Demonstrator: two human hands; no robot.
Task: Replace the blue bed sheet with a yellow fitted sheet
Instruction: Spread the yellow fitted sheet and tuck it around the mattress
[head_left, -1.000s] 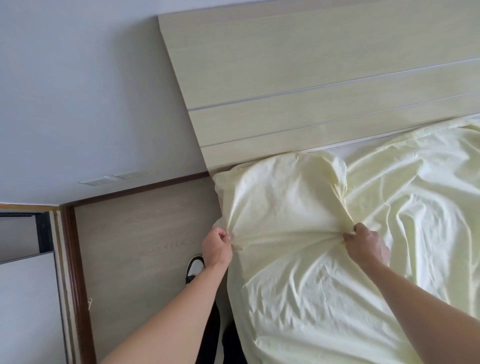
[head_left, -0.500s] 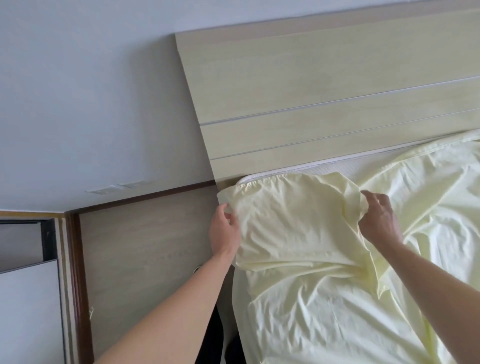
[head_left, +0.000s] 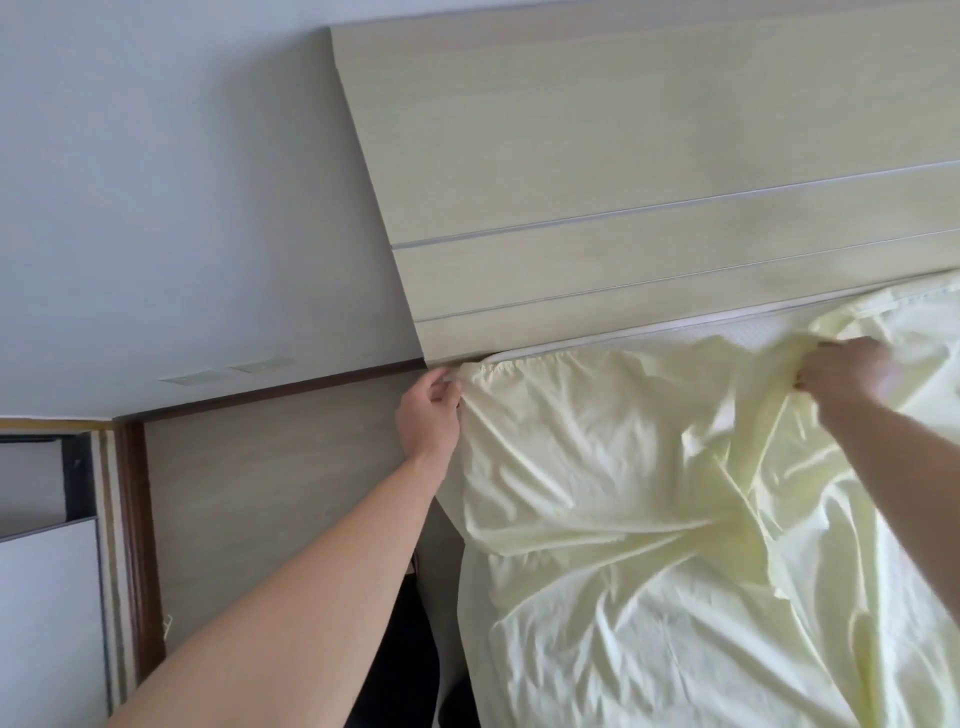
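No readable text, labels, brands, numbers or signs are showing anywhere in this view.
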